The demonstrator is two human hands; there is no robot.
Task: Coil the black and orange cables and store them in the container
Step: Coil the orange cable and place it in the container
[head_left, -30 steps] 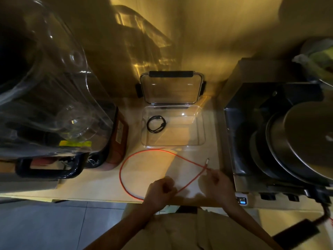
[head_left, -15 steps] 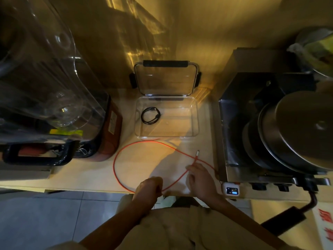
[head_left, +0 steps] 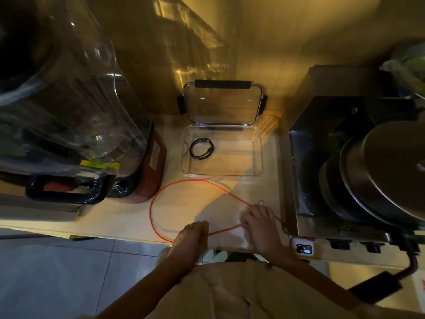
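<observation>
An orange cable [head_left: 161, 194] lies in one wide loop on the light counter, in front of a clear container [head_left: 257, 153]. A coiled black cable [head_left: 202, 148] rests in the container's left half. The container's lid [head_left: 222, 104] stands open against the wall. My left hand [head_left: 193, 236] is closed on the orange cable at the counter's front edge. My right hand [head_left: 259, 222] pinches the same cable where its strands cross, with the metal plug tip just beyond my fingers.
A large blender [head_left: 76, 134] with a clear jug and dark handle fills the left side. A steel appliance [head_left: 345, 157] with stacked pans stands on the right. A small white device [head_left: 302, 247] with a lit screen sits by my right wrist.
My right hand has drawn the cable end toward my body and leftward, closer to my left hand. The loop on the counter has kept its shape.
</observation>
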